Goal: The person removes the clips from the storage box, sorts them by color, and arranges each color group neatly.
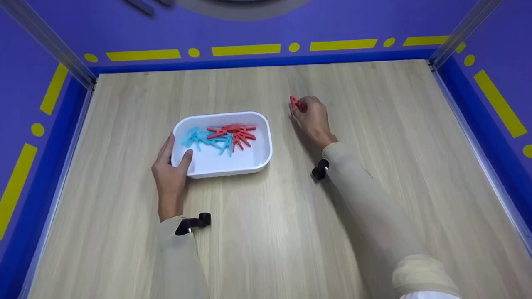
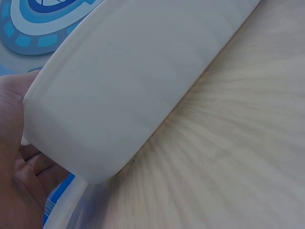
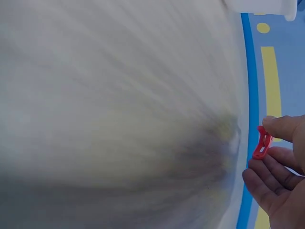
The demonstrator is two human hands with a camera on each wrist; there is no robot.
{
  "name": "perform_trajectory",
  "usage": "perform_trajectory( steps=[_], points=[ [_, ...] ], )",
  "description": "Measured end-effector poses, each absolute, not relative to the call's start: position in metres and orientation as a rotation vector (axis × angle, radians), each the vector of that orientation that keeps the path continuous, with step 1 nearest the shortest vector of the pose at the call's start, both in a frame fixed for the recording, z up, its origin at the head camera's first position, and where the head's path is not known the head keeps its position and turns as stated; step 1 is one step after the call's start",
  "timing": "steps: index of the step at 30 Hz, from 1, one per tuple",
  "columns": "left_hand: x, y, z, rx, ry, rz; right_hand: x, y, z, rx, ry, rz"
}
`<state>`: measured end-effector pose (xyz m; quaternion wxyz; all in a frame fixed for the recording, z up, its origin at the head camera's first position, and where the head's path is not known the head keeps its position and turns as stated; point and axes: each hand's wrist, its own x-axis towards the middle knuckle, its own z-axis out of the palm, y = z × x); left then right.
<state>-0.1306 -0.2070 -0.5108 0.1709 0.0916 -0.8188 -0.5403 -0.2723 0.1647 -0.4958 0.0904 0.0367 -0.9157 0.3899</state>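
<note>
A white plastic tub stands on the table, with several light-blue clothespins and several red clothespins heaped inside. My left hand grips the tub's left end, thumb over the near rim and fingers along the outer wall. In the left wrist view the tub's outer side fills much of the frame. To the right of the tub, my right hand pinches one red clothespin between thumb and fingers. The right wrist view shows that clothespin held at the fingertips.
The wood-grain table spreads around the tub. Blue-purple panels with yellow marks stand along the back and both sides, joined by metal corner posts. Each wrist wears a small black camera mount.
</note>
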Motion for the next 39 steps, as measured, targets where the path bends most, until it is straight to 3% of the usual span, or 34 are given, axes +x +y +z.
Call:
perform_trajectory(
  steps=[32, 39],
  points=[
    [-0.133, -0.207, -0.513, 0.242, -2.281, -1.545, -0.286, 0.146, -0.506, -0.023, -2.801, 1.077],
    [-0.133, -0.207, -0.513, 0.244, -2.273, -1.549, -0.277, 0.138, -0.485, 0.195, -2.744, 1.109]
  ],
)
